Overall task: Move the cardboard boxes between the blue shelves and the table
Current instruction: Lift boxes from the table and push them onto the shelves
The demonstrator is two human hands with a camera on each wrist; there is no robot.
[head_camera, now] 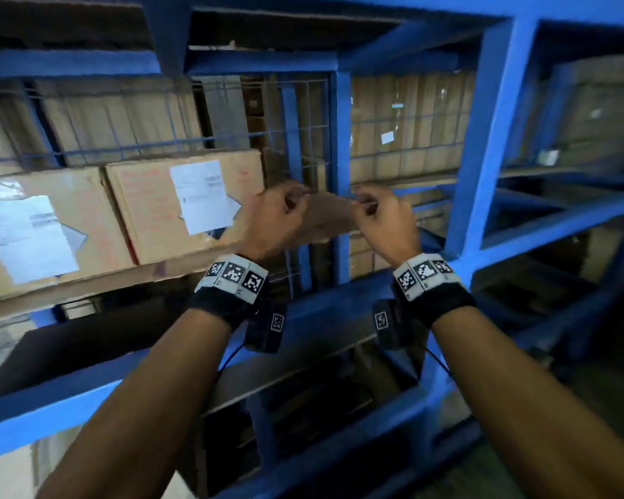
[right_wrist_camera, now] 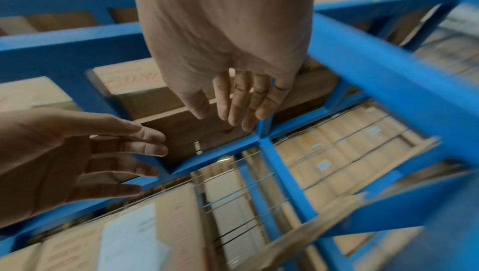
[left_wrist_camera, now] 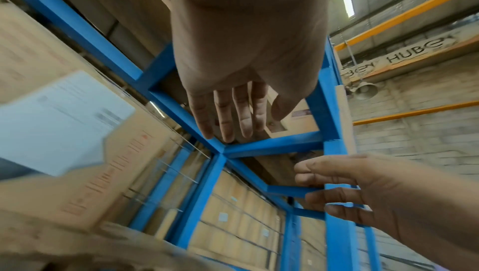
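Observation:
Two cardboard boxes stand side by side on the blue shelf [head_camera: 483,138]: one with a white label [head_camera: 148,210], and another at the far left [head_camera: 91,225]. My left hand [head_camera: 281,214] is raised just right of the labelled box, and my right hand [head_camera: 379,217] is beside it near the blue upright. A darker piece of cardboard [head_camera: 330,214] shows between them; I cannot tell whether either hand touches it. In the wrist views the left hand's fingers [left_wrist_camera: 228,115] and the right hand's fingers [right_wrist_camera: 241,101] are straight and hold nothing.
Wire mesh [head_camera: 299,135] closes the back of the bay, with more stacked boxes [head_camera: 404,131] behind it. Below are darker shelf levels [head_camera: 303,390]. Orange racking [left_wrist_camera: 404,17] runs along the far wall. Blue beams frame each bay tightly.

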